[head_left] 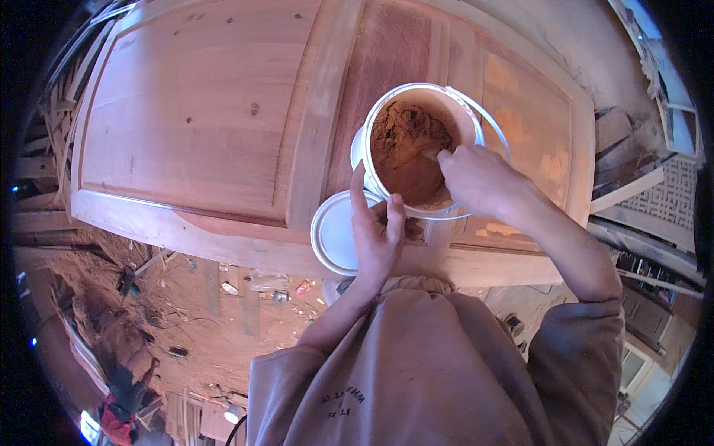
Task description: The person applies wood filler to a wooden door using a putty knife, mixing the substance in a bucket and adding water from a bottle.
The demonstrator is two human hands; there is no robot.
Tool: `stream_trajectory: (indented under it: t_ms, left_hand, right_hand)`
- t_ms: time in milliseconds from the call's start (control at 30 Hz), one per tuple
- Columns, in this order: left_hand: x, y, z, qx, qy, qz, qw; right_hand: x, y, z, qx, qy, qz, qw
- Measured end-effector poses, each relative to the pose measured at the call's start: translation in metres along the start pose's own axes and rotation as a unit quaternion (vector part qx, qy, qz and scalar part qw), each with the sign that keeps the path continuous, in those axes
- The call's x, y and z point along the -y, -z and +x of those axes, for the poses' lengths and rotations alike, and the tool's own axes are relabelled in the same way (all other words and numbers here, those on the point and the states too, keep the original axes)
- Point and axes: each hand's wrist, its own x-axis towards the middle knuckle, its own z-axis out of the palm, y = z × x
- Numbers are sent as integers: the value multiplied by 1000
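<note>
A white plastic bucket [480, 126] stands tilted toward me on a panelled wooden door [201, 104]. Reddish-brown powder or paste [405, 160] lies inside, lumpy toward the far side and smoother nearer me. My left hand [377, 236] steadies the bucket at its near left rim, index finger stretched along the outside and thumb at the edge. My right hand [480, 182] reaches over the right rim, its fingers closed down at the brown material; whatever they hold is hidden. A round white lid [332, 236] lies beside my left hand, partly covered by it.
The bucket's thin handle [494, 126] hangs out at the right. Orange-brown patches mark the door's right panel [509, 97]. Sawdust and scraps cover the floor [223, 320] below. Wooden boards [632, 189] are piled at the right, and a person in red [119, 416] is at lower left.
</note>
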Motion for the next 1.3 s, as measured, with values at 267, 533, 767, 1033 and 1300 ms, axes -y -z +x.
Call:
stream_trajectory:
  t_ms: [267, 533, 767, 1033, 1300]
  left_hand:
    - [6, 11, 5, 35, -32, 30, 998]
    - [6, 15, 6, 65, -19, 20, 998]
    - [8, 18, 6, 66, -6, 4, 998]
    - [8, 17, 5, 56, -3, 15, 998]
    - [12, 14, 3, 38, -5, 13, 999]
  right_hand:
    - [-3, 33, 3, 18, -7, 71, 997]
    - [23, 30, 11, 209, 29, -16, 977]
    - [-39, 65, 4, 316, -29, 396, 862]
    - [-53, 50, -15, 238, -44, 416, 877]
    - [-1, 10, 7, -13, 46, 34, 998]
